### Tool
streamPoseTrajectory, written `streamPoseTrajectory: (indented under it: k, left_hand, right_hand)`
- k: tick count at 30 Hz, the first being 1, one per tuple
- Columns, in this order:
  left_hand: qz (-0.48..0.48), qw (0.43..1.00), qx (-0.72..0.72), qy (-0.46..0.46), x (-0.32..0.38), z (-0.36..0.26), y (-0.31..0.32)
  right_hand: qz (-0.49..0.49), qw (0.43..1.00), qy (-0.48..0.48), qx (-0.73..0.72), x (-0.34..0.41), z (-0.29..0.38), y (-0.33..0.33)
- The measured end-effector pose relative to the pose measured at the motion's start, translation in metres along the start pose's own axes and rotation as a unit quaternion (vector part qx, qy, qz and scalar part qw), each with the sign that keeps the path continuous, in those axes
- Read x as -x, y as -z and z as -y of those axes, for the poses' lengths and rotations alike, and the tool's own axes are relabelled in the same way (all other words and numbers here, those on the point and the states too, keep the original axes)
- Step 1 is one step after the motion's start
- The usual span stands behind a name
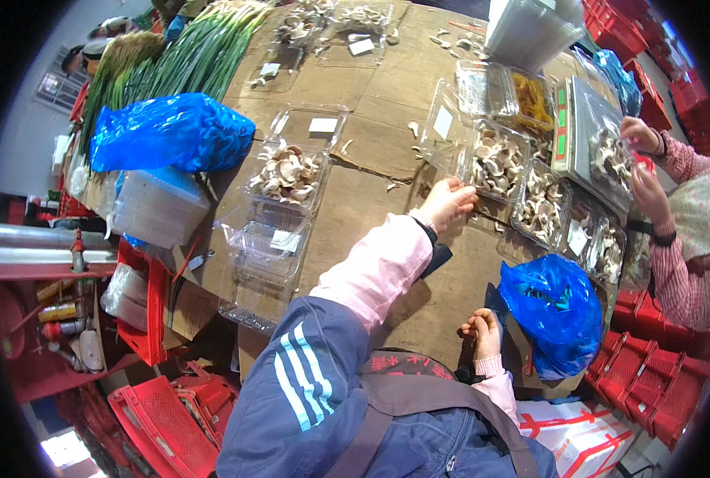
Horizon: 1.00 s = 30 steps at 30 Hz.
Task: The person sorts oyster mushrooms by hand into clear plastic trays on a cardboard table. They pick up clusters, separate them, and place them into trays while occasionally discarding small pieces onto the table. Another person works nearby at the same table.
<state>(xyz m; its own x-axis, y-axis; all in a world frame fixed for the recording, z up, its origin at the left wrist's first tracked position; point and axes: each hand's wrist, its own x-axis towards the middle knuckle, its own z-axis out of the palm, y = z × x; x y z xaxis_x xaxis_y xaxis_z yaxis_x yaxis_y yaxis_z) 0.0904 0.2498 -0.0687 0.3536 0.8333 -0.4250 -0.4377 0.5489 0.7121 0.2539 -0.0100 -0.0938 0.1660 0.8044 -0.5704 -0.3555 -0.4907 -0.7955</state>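
My left hand reaches over the cardboard-covered table with its fingers curled. Its fingertips are by the near corner of an open clear plastic clamshell; whether they touch it is not clear. Oyster mushrooms fill that clamshell's base, and a white label is on its lid. My right hand is close to my body at the table's near edge, fingers bent, beside a blue plastic bag. Whether it grips anything is hidden. Another filled clamshell stands open on the left.
Across the right corner, a co-worker's hands hold a mushroom pack on a weighing scale. Yellow rubber bands lie in a tray. Stacked clamshells, green onions, another blue bag and red crates surround the work area.
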Motion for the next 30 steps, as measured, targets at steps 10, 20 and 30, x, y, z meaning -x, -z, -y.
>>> streamPoseTrajectory:
  k: [10,20,30]
  left_hand:
    - [-0.262,0.464,-0.784,-0.319,0.221,-0.078,0.117]
    - [-0.272,0.526,-0.778,-0.209,0.308,-0.044,0.211]
    - [-0.064,0.629,-0.760,-0.152,0.331,-0.082,0.220]
  right_hand:
    - [0.185,0.975,0.087,0.091,-0.013,0.044,-0.053]
    - [0.343,0.934,-0.003,0.097,-0.094,0.051,-0.228]
    - [0.216,0.958,-0.004,0.186,-0.159,0.037,-0.383]
